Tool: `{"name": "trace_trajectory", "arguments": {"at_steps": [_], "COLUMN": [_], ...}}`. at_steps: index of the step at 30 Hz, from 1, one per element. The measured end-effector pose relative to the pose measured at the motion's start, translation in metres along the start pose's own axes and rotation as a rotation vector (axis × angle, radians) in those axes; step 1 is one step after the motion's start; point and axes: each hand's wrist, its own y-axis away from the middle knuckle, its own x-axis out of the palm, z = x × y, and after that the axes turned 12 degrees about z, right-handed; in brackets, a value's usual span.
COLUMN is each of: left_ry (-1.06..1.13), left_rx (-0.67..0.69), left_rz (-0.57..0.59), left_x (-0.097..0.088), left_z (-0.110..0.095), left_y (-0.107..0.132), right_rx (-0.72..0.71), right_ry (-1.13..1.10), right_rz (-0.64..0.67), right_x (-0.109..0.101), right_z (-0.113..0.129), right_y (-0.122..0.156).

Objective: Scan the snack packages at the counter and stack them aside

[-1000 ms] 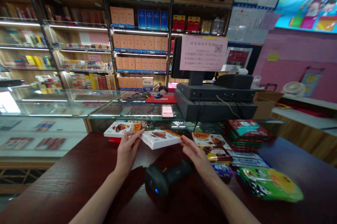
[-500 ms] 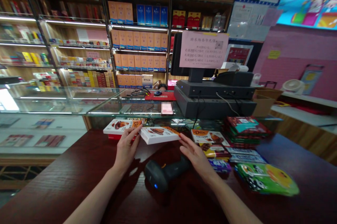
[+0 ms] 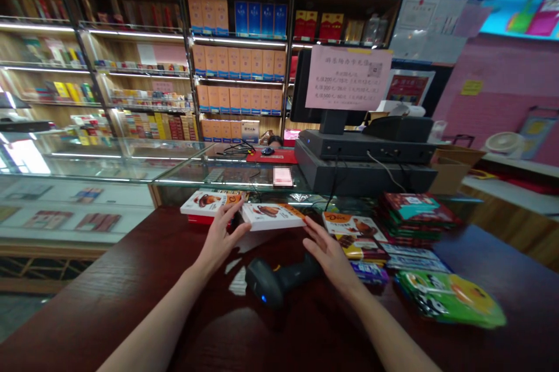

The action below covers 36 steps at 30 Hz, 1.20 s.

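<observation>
White snack boxes (image 3: 273, 216): two lie flat on the dark wooden counter (image 3: 109, 279), side by side near the far edge, printed faces up; the left one sits on a red box (image 3: 201, 220).

Glass case (image 3: 82, 177): at far left, its lower shelf holds flat packs, set out to show through the glass.

Left hand (image 3: 220, 238): open, fingers spread, resting on the left box's near right corner without a visible grip.

Scanner (image 3: 279, 282): a black handheld barcode scanner lies on its side between the forearms, seemingly kept close for handy use.

Right hand (image 3: 329, 255): open and fairly wide, fingertips at the right box's corner; touching or just apart, I cannot tell.

Snack packets (image 3: 356, 238): piled right of the hand, beside a stack of red-green packets (image 3: 417, 215) and a green bag (image 3: 449, 299).

Cardboard carton (image 3: 454, 171): open-topped, far right beyond the cash register (image 3: 367, 162); its contents are hidden.
</observation>
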Motion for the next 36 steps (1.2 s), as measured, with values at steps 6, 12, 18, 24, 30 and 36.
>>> {"name": "trace_trajectory", "arguments": {"at_steps": [6,12,18,24,30,36], "left_ry": [0.036,0.189,0.323,0.234,0.02,-0.085], "left_rx": [0.003,-0.001,-0.019,0.0,0.066,0.041], "left_rz": [0.047,0.05,0.032,0.049,-0.014,-0.064], "left_x": [-0.004,0.0,0.003,0.003,0.003,0.009], "left_z": [-0.002,0.004,0.008,0.005,0.012,0.023], "left_y": [0.001,0.0,-0.004,-0.002,-0.002,-0.005], "right_rx": [-0.005,-0.01,0.006,-0.005,-0.004,-0.04], "right_ry": [0.037,0.064,0.011,-0.018,-0.008,0.029], "right_rz": [-0.001,-0.018,-0.015,-0.009,-0.005,-0.013], "right_x": [-0.001,-0.002,-0.001,0.002,0.002,0.003], "right_z": [0.0,0.0,0.005,0.005,0.001,0.001], "right_y": [0.0,0.0,0.001,0.0,0.0,0.0]}}
